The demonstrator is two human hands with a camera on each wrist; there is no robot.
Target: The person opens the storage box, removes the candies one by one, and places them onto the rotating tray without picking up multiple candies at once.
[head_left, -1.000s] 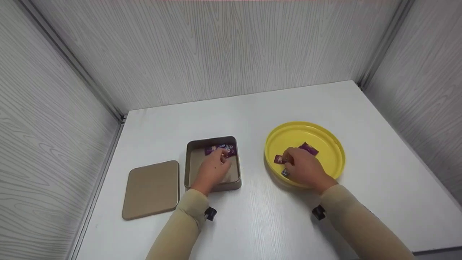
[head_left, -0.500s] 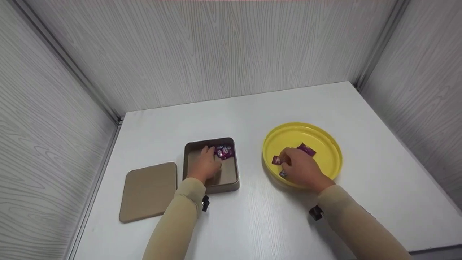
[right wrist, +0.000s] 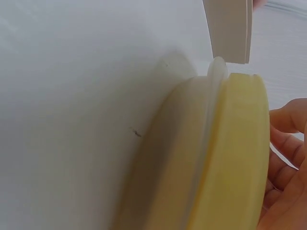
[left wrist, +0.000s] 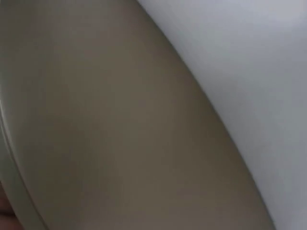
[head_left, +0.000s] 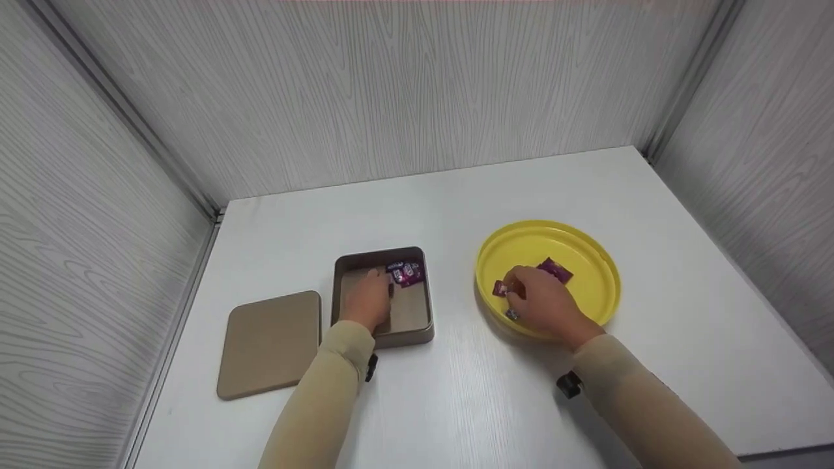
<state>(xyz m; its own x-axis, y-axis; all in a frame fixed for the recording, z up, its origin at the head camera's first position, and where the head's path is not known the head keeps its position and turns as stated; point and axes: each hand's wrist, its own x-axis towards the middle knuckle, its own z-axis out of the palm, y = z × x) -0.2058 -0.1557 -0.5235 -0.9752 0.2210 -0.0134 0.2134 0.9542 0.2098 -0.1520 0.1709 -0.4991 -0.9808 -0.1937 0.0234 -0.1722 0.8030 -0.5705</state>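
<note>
My left hand (head_left: 367,301) reaches down into an open bronze square tin (head_left: 412,337), fingers bent, left of several purple wrapped candies (head_left: 407,274) in its far right corner. A small dark patch shows by its fingertips, too small to tell whether it is a held candy. Over the yellow round tray (head_left: 589,257), my right hand (head_left: 546,301) has curled fingers beside a small reddish-purple candy (head_left: 500,288); whether they pinch it is hidden. A silvery wrapper (head_left: 512,314) lies under its thumb, and a larger purple candy (head_left: 556,270) lies beyond the knuckles.
The tin's bronze lid (head_left: 270,345) lies flat on the white table (head_left: 449,404), left of the tin. White wood-grain panels (head_left: 417,91) stand behind and on both sides. In the left wrist view the tin wall (left wrist: 129,115) fills most of the picture.
My left hand has moved left and down off the candies in the tin; its fingers spread, then bent again. My right hand has stayed almost still over the yellow tray.
</note>
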